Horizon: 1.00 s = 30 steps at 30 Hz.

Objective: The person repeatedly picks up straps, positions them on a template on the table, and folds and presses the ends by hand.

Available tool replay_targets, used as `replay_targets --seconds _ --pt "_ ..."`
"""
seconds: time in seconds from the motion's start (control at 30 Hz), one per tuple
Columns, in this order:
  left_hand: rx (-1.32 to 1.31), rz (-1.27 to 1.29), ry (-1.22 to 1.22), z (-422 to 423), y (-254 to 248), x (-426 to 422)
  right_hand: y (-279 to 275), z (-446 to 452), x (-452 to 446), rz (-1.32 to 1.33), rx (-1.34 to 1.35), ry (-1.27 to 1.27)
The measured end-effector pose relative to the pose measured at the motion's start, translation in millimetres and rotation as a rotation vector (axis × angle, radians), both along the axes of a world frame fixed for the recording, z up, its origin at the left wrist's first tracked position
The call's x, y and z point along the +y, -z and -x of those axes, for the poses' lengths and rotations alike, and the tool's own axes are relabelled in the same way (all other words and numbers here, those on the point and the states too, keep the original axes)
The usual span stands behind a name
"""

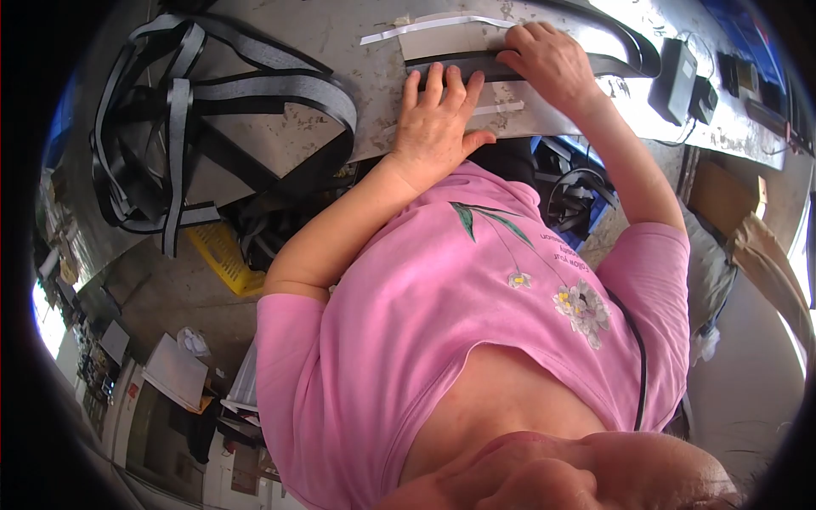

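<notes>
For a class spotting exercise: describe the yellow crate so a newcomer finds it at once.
Start at the metal table, then the tangled grey-and-black straps at its left. Below them in the picture, past the table's edge, is a slotted crate. Its yellow sets it apart from the blue container further right.

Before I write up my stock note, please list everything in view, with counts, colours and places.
Table: one, grey, under both hands
Looped straps: count unclear, black and grey, table's left
Band: one, dark, at the hands
White strips: two, white, beyond and nearer than the band
Adapter: one, black, table's right
Yellow crate: one, yellow, below left
Blue crate: at least one, blue, under the table edge
Background items: too small to count, mixed, edges of view
Shirt: one, pink, on the person
Left hand: one, bare, flat on the band
Right hand: one, bare, at the band, grip unclear
</notes>
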<state>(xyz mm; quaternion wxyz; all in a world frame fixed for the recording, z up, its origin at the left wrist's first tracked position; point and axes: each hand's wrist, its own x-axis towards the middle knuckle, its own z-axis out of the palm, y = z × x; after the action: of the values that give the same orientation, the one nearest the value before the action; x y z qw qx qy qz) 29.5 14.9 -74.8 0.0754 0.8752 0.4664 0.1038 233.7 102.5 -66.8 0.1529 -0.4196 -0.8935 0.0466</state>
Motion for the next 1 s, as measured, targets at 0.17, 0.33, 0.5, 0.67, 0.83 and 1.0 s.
replay_targets --seconds 0.17,0.33,0.5,0.67,0.83,1.0 --pt "0.053 -0.047 0.003 -2.3 5.6 6.0 -19.0 29.8 -22.6 0.305 0.245 0.152" --pt "0.017 -0.046 0.006 -1.7 5.9 6.8 3.6 30.3 -5.2 0.617 0.268 0.401" --pt "-0.004 -0.04 0.002 -0.8 4.2 6.3 -8.1 35.4 0.8 0.772 0.29 0.501" --pt "-0.154 -0.016 -0.034 5.6 -0.6 17.7 -3.7 34.8 4.2 0.809 0.267 0.516" --pt "-0.033 -0.059 -0.14 16.7 -8.7 41.5 -2.3 35.1 4.5 0.783 0.261 0.516" --pt "-0.015 0.157 -0.193 10.3 -25.5 56.0 -1.4 34.8 3.4 0.77 0.251 0.521"
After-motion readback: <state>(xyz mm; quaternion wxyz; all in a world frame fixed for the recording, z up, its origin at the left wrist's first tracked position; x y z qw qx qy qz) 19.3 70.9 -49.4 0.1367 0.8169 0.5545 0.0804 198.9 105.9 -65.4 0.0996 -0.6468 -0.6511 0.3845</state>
